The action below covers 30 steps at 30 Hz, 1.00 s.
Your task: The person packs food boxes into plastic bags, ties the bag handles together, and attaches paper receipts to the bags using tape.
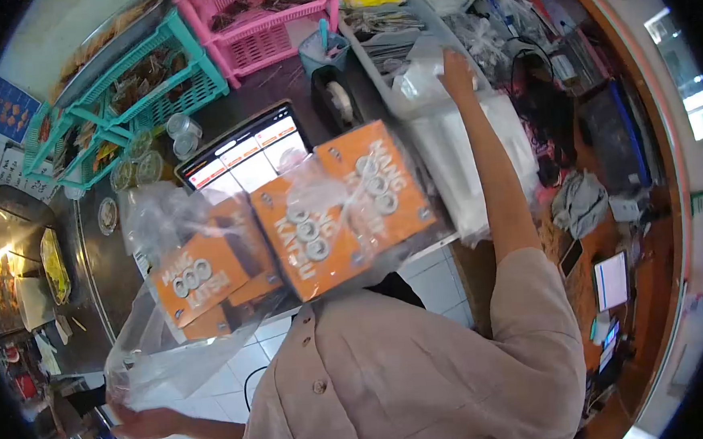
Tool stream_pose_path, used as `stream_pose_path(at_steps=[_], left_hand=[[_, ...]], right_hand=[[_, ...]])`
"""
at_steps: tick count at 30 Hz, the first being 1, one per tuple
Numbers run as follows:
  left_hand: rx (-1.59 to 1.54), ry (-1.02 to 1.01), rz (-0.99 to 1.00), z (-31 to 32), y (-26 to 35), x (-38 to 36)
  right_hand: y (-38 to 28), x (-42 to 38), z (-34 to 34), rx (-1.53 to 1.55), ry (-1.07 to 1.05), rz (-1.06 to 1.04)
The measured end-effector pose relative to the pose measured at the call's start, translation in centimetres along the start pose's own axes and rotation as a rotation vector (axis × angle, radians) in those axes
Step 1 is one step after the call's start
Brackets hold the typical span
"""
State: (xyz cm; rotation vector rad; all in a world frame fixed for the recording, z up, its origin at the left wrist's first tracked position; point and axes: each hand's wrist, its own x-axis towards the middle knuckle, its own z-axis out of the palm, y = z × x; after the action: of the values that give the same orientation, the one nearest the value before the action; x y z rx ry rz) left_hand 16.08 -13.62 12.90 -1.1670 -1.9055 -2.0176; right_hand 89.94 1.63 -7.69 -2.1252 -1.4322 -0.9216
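My left hand (145,424) is low on the left, fingers closed at the corner of a clear plastic bag (164,374). That bag stretches up to orange boxes (200,279) on the counter, printed with "MANG KATSU" and pictures of rolls. Nearer the middle, another pair of orange boxes (304,230) sits side by side under a knotted clear bag. My right arm reaches across to the grey bin (365,50), where my right hand (457,72) is over clear plastic packets (426,76). Its fingertips are partly hidden, and I cannot tell whether they grip a packet.
A tablet (243,155) with a lit screen lies behind the boxes. Beside it are a tape dispenser (336,100) and small clear cups (184,133). Teal baskets (198,76) and a pink basket (257,52) line the back. White plastic bags (453,165) lie below the bin.
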Motion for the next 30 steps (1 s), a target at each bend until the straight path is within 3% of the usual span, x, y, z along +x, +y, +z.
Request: stream_pose_path(at_steps=[1,4,7,8,10,11,12,15,17,18,20,21,22,23,25,27,30], left_hand=[[0.315,-0.097,0.154,-0.7,1.6,0.3],[0.423,-0.041,0.284,-0.3,6.5,-0.4],[0.373,0.044,0.452,1.3,9.5,-1.7],[0.186,0.026,0.410,2.9,10.3,-2.8],[0.272,-0.186,0.552,7.3,13.1,-6.1],[-0.309,-0.317,0.355,9.7,11.6,-7.4],[-0.326,-0.508,0.346,12.5,13.0,-10.2],[-0.495,-1.094,0.335,21.0,18.6,-19.5],[-0.512,-1.323,0.159,24.3,19.6,-23.1],[-0.313,-1.549,-0.262,24.9,19.6,-23.5],[-0.416,-1.435,-0.374,25.1,18.3,-24.1],[-0.463,-1.380,-0.434,25.2,17.7,-24.2],[-0.502,-1.362,-0.415,25.2,17.2,-24.0],[-0.542,-1.341,-0.397,25.4,16.7,-23.6],[-0.581,-1.267,-0.322,25.8,16.4,-23.4],[-0.573,-1.207,-0.258,26.2,16.4,-23.4],[-0.557,-1.286,-0.298,26.3,16.6,-22.3]], right_hand=[[0.8,-0.2,-0.7,-0.023,-0.094,-0.024],[2.8,2.1,-2.7,0.090,-0.288,-0.108],[4.3,6.2,-2.7,0.432,-0.232,-0.173],[4.8,7.4,-2.7,0.567,-0.183,-0.189],[2.5,9.0,-5.6,0.809,-0.367,0.051],[-0.6,9.7,-10.2,1.187,-0.575,0.129],[-4.0,9.9,-15.3,1.562,-0.787,0.212],[-8.9,9.6,-21.1,1.733,-1.144,-0.018],[-9.9,9.8,-22.0,1.762,-1.319,-0.212],[-9.2,10.4,-20.6,1.759,-1.235,-0.253],[-6.0,11.0,-14.0,1.693,-1.238,0.185],[-3.3,10.3,-7.9,1.240,-0.941,-0.040],[-0.4,8.6,-2.0,0.783,-0.637,-0.229],[2.8,6.5,2.2,0.429,-0.656,-0.408],[5.6,5.8,4.7,0.237,-0.733,-0.516],[5.9,7.6,3.3,0.564,-0.886,-0.390],[4.9,9.8,-0.7,0.529,-0.813,-0.231]])
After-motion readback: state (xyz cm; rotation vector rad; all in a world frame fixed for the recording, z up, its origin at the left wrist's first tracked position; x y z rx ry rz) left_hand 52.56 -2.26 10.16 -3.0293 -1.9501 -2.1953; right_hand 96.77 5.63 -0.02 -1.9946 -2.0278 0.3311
